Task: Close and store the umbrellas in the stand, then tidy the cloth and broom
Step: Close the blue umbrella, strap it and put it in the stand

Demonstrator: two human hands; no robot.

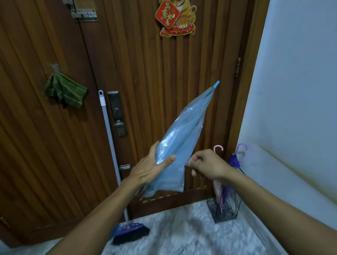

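A folded, translucent blue umbrella (185, 130) points up and to the right, its blue tip near the door. My left hand (152, 167) wraps around its canopy near the lower end. My right hand (206, 163) pinches the canopy's loose edge just to the right. A wire umbrella stand (224, 212) sits on the floor by the door corner and holds a pink umbrella (218, 185) and a purple umbrella (234, 161). A green striped cloth (66, 89) hangs from a hook on the door. A broom (130, 233) with a grey handle leans upright against the door.
The brown wooden double door (145, 70) fills the view, with a lock plate and handle (117, 114) beside the broom handle. A white wall (302, 81) stands at the right. The floor (185, 241) is grey marbled tile.
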